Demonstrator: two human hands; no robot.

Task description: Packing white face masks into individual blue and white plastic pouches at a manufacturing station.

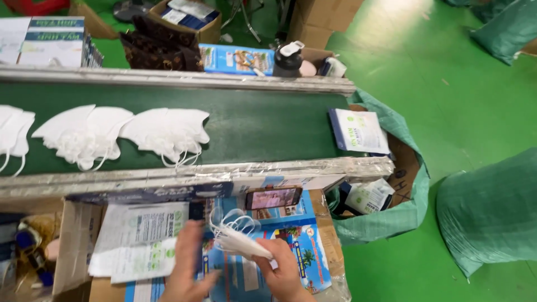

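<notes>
Both hands cut off below: right hand (282, 274) fingers pinch masks (238, 237); left hand (187, 268) fingers spread.

Bright, even light; perhaps slight blur

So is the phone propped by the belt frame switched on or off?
On: the phone has a lit screen showing a bright, colourful picture, lying flat beside the right hand's masks.

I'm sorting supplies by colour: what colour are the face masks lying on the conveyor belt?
White. The face masks lie on the dark green conveyor belt, seen best in the head view.
</notes>
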